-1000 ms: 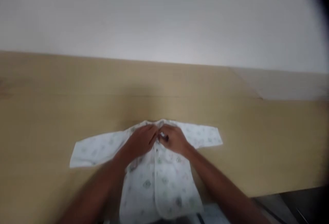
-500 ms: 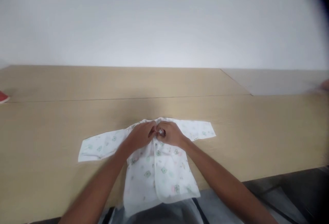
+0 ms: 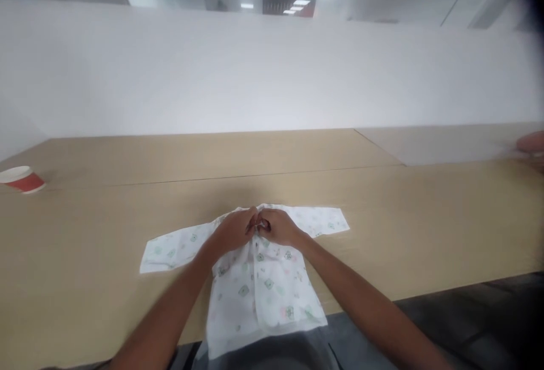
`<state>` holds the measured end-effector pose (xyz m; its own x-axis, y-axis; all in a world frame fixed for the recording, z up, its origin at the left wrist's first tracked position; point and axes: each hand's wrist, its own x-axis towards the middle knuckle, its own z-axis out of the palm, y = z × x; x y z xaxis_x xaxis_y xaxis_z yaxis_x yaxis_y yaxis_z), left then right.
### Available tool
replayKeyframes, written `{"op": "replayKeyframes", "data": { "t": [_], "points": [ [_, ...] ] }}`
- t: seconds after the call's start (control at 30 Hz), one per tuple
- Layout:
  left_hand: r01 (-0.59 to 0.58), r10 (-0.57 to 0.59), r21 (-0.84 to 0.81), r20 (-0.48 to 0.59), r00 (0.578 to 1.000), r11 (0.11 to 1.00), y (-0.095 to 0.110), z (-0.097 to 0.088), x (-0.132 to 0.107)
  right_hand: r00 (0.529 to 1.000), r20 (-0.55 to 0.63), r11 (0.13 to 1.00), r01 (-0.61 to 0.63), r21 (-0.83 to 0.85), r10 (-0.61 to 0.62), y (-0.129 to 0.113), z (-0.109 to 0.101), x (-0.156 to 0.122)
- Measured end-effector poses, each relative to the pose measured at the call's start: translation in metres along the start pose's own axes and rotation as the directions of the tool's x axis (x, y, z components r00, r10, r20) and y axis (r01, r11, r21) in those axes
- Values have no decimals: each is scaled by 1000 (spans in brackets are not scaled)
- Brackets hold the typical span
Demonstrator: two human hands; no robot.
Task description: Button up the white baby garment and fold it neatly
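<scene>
A small white baby shirt [image 3: 259, 285] with green and pink prints lies flat on the wooden table [image 3: 425, 222], sleeves spread left and right, its hem hanging over the near edge. My left hand [image 3: 233, 229] and my right hand [image 3: 278, 226] meet at the shirt's neckline. Both have their fingers pinched together on the front opening near the collar. What sits between the fingertips is too small to make out.
A red paper cup [image 3: 21, 179] stands at the table's far left. A white partition wall [image 3: 272, 75] runs along the back of the table. Part of another person's hand [image 3: 531, 143] shows at the right edge.
The view has tilted up, so the wall's top, ceiling lights and the red cup now show. My hands stay pinched at the shirt's collar.
</scene>
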<state>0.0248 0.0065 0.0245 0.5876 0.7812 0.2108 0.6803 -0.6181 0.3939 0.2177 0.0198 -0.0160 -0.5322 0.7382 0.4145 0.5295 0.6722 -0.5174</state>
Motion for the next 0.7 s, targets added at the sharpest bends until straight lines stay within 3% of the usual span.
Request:
{"op": "replayKeyframes", "data": {
  "t": [0.17,0.7],
  "points": [
    [16,-15,43,-23,1000,999,3,2,0,1000,-7,999,-1,-44,1,-5,0,2],
    [24,-28,-58,-66,997,998,-3,9,2,1000,-9,993,13,-115,-14,2,5,3]
  ]
}}
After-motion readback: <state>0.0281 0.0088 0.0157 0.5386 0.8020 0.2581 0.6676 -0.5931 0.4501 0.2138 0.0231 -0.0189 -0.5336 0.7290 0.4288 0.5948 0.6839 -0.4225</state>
